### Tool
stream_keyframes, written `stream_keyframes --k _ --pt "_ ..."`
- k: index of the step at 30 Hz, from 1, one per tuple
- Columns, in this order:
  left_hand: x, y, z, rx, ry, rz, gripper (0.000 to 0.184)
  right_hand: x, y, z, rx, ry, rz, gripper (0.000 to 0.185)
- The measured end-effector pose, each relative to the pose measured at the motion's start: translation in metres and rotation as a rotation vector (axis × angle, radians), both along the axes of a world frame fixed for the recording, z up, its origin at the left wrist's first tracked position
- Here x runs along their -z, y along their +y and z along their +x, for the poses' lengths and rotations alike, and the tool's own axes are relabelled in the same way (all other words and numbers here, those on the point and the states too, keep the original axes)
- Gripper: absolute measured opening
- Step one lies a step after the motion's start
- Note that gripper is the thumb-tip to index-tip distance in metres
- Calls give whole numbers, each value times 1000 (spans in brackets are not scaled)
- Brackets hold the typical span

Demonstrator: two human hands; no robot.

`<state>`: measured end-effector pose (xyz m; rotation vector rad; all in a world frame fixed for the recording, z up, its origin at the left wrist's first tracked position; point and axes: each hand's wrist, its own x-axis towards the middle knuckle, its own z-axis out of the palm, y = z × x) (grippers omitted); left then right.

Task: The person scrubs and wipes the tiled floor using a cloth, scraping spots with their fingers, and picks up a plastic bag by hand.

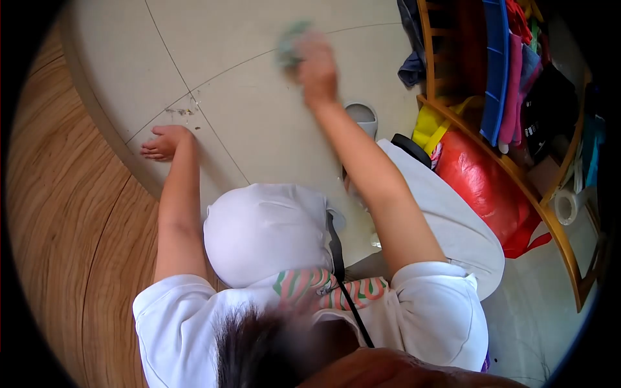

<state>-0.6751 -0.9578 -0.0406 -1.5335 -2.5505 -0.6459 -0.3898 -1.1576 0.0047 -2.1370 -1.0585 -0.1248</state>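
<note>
My right hand presses down on a blurred grey-green cloth against the tiled floor, with the arm reaching far forward. The hand is smeared by motion, but its fingers are closed about the cloth. To the left, my left hand rests on the floor beside the wooden surface, its fingers stretched out and holding nothing. Just ahead of the left hand lies a small patch of dark and yellowish debris, close to where the tile lines cross.
A curved wood-grain surface borders the floor on the left. At the right stands a wooden rack with a blue plastic bin, and a red plastic bag sits below. A grey slipper is near my right forearm.
</note>
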Motion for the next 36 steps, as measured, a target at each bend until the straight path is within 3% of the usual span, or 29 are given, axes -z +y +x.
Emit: stream_keyframes --k 1,4,6,8,12,14,17,20,23,24,25,26,27,30,31,36 --pt "0 1 2 -2 -4 -13 58 15 -21 10 240 145 66 41" --pt "-6 -1 1 -1 -14 -42 58 16 -66 52 804 232 -12 31" --pt "-7 -1 4 -7 -24 -36 58 37 -56 63 778 -7 -206 29" --pt "-7 -2 3 7 -25 -32 57 59 -18 57 612 -47 -101 27" --pt "-5 -3 0 26 -23 -28 57 25 52 -9 -49 75 -12 43" --pt "-8 -4 2 29 -19 -41 58 16 54 -34 -215 127 -2 50" --pt "-7 -1 2 27 -13 -35 58 6 37 -36 -294 145 37 39" --pt "5 0 -5 13 -3 4 58 -16 -9 -23 141 225 1 50" --pt "0 -1 -1 13 7 -14 58 -17 -75 -2 848 309 54 45" --pt "-7 -2 4 14 9 -32 58 -36 -86 9 1027 438 264 45" --pt "-12 -3 6 13 11 -50 58 -30 -115 21 1179 518 295 44" --pt "-10 -2 5 14 8 -40 58 -6 -141 29 1291 377 372 44" --pt "-8 -2 5 14 6 -30 57 -22 -147 37 1377 596 488 41" --pt "-3 -2 2 12 13 -12 57 51 -178 42 1354 352 6 40" --pt "-2 -2 1 11 17 -8 57 24 -153 41 1272 349 -89 41" --pt "-32 -8 17 -17 -55 -129 52 28 -125 36 1064 233 -278 39"
